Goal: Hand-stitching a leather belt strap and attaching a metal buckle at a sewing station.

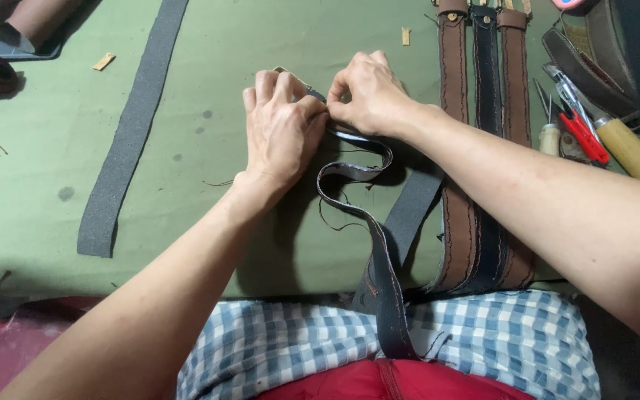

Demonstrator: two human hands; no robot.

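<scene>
Pinching the end of a dark grey stitched strap [368, 222] on the green tabletop [38, 170], left hand [279, 130] presses down, fingers closed; right hand [368, 92] grips it; next needs a firm hold.

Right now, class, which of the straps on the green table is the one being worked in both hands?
The dark stitched strap that twists from the hands down over the table edge. The grey strip lies alone at left; the three belts lie flat at right, untouched.
</scene>
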